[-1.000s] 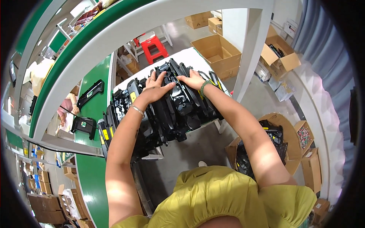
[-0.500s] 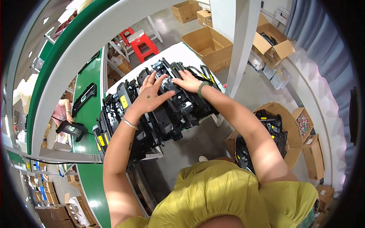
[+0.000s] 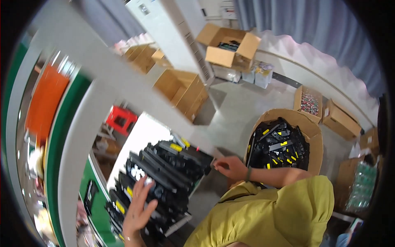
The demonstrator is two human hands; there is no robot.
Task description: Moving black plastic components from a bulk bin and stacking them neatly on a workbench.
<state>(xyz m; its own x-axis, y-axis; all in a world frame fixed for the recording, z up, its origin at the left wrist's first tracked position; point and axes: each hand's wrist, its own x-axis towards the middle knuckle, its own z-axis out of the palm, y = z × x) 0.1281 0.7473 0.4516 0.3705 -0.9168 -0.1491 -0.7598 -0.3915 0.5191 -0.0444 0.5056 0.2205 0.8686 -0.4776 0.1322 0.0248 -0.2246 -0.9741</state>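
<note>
1. The black cartridges under the left hand look like hard plastic, partly glossy, with yellow plastic tabs.
2. The large box beside the right hand is matt brown cardboard.
3. The shirt is soft, matt yellow-green cloth.
4. The red stool looks like smooth plastic.
5. The floor is smooth, grey and dull.

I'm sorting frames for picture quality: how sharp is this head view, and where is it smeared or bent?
Head view: strong motion blur smears the white frame beam and the orange shape. The left hand on the black cartridges is soft, the right hand a little clearer. Fisheye bends straight edges toward the dark rim. Light is even, no hard glare.
</note>
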